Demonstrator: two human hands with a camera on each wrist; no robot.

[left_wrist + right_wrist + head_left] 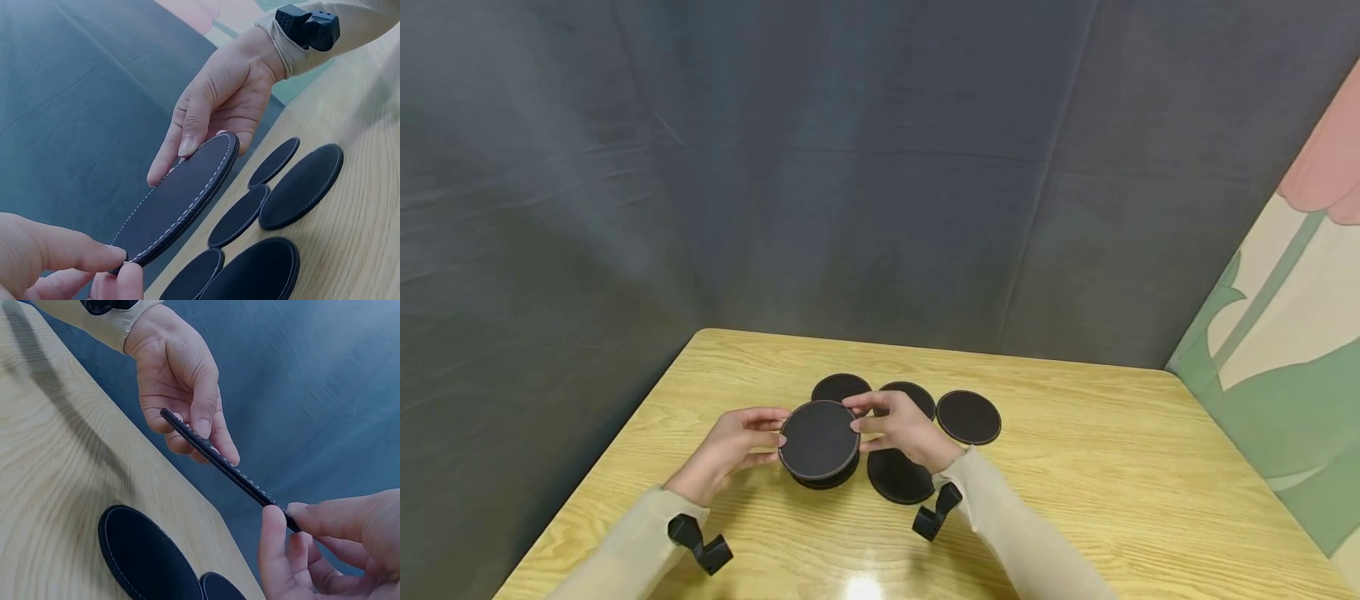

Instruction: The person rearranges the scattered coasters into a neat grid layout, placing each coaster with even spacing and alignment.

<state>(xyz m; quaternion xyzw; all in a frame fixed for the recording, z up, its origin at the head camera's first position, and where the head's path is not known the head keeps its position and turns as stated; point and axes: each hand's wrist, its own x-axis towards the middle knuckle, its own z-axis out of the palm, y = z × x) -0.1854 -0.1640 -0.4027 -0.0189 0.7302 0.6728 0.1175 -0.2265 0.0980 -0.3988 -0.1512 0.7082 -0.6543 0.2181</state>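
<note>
A round black coaster (818, 440) with pale stitching round its rim is held up above the table, tilted. My left hand (739, 446) pinches its left edge between thumb and fingers. At the opposite edge, my right hand (898, 425) grips it the same way, thumb on top. Seen edge-on in the right wrist view, the held coaster (228, 467) has a groove along its side; I cannot tell if it is one coaster or two pressed together. Another coaster (833, 480) lies beneath it, mostly hidden in the head view.
Several more black coasters lie flat on the wooden table (1112, 467): one at the far right (968, 417), a front one (897, 478) partly under the right wrist, and two behind the hands. A dark curtain (880, 183) hangs behind; a flower-patterned cloth (1277, 333) is on the right.
</note>
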